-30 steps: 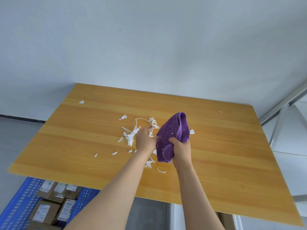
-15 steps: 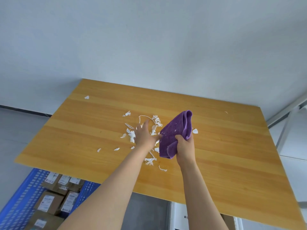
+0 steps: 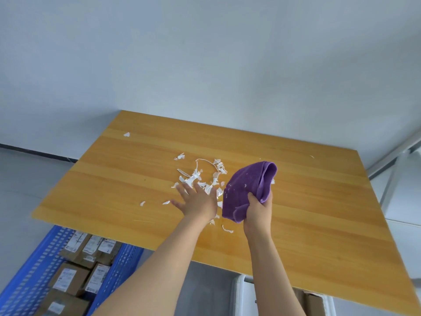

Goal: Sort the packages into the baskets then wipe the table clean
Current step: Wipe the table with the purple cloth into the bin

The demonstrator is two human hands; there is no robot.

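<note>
Wiping step; right hand [image 3: 258,209] grips purple cloth [image 3: 248,188] above tabletop [image 3: 319,213]; left hand [image 3: 198,200] spread flat over paper scraps [image 3: 205,176]; next, gather scraps

Honestly all you got of the person was two arms, the left arm [image 3: 155,270] and right arm [image 3: 271,270], both bare right to the frame edge, plus a bare left hand [image 3: 198,201] and right hand [image 3: 258,210], the near bits looking chunky through the wide lens.
</note>
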